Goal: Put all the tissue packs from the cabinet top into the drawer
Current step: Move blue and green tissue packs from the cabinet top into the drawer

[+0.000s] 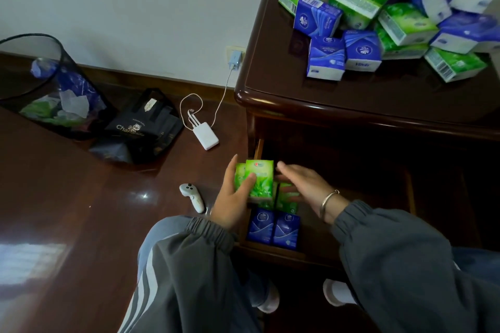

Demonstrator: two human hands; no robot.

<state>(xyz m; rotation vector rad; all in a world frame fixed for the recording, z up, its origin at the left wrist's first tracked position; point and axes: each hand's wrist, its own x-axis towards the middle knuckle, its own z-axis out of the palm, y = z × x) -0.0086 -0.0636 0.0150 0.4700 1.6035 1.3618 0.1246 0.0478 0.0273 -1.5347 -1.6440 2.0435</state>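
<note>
Left hand (232,197): curled round a green pack (260,180) — thumb across its face.
Right hand (305,186): flat, fingers straight, holding nothing, just right of that pack.
Pack's lie: upright over the drawer (270,250), left side, behind two blue packs (273,227).
Remaining pile (378,16): on the cabinet top (324,89), up and right — nearer the empty hand.

Grey elastic-cuffed sleeves (211,235); silver bangle (328,200) on right wrist; white-striped grey trousers (167,292)

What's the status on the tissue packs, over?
Left hand grips green packs over drawer, right hand open beside them. Two blue packs and more green ones in drawer. Big pile waiting on cabinet top. Nothing blocking.
</note>
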